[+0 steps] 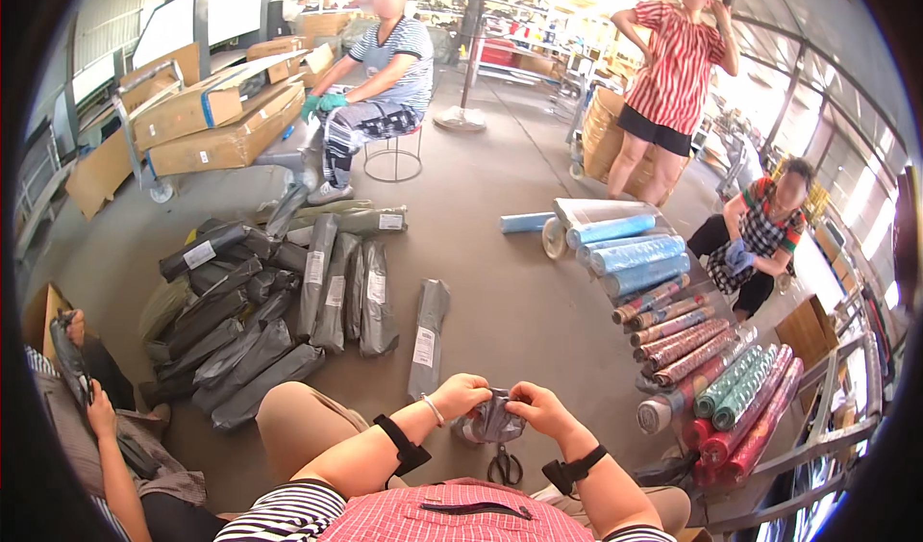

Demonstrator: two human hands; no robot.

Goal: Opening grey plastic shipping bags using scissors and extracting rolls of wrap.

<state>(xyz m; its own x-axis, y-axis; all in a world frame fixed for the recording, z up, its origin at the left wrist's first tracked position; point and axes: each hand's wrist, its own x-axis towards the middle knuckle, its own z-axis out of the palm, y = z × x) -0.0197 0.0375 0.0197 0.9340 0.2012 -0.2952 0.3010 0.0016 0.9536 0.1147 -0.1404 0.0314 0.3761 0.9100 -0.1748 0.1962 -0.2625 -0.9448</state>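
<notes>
In front of my body I hold a crumpled grey plastic bag (498, 421) by its upper edge. My left hand (463, 394) pinches one side of it, and my right hand (538, 410) pinches the other. What the bag contains cannot be made out. Just below it lies a pair of black-handled scissors (505, 467). A long grey wrapped package (428, 328) with a white label rests on the floor beyond my left hand.
A pile of grey wrapped packages (252, 297) covers the floor at left. Blue, patterned, green and red rolls (673, 335) lie at right. One person sits at far left by a cart of cardboard boxes (231, 128); others stand, squat and sit nearby.
</notes>
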